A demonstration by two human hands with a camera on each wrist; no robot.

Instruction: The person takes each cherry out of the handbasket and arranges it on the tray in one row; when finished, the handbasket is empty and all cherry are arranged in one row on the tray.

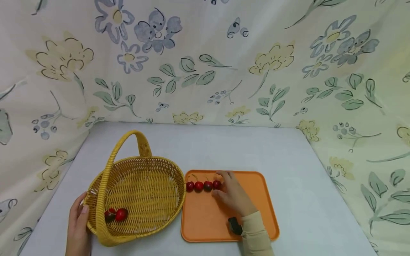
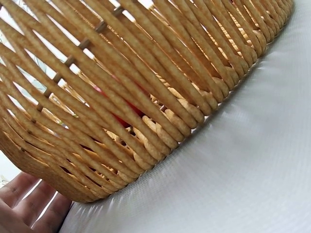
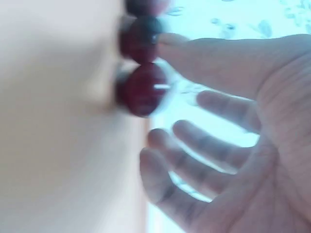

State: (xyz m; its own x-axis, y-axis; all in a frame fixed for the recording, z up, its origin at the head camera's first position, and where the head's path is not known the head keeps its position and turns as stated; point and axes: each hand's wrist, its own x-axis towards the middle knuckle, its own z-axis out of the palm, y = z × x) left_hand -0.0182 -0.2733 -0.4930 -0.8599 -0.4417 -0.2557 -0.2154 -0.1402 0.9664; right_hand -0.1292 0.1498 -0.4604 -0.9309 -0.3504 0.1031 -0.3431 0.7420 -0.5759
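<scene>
Left of the orange tray [image 1: 205, 220]: a wicker basket [image 1: 147, 188] containing two cherries [image 1: 121, 214]; the left hand [image 1: 78, 224], fingers loosely extended, touches the basket's outer wall on the side away from the tray. On the tray's far-left part: four cherries [image 1: 199, 186] in a left-to-right row. The rightmost cherry [image 1: 216, 184] lies between the parted thumb and fingers of the right hand [image 1: 235, 197], the nearer hand, which appears to grip nothing.

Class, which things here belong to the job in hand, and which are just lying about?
Part of the job:
left hand
right hand
wicker basket
cherries inside it
orange tray
row of cherries on it

Just background:
floral cloth
white tabletop
</scene>
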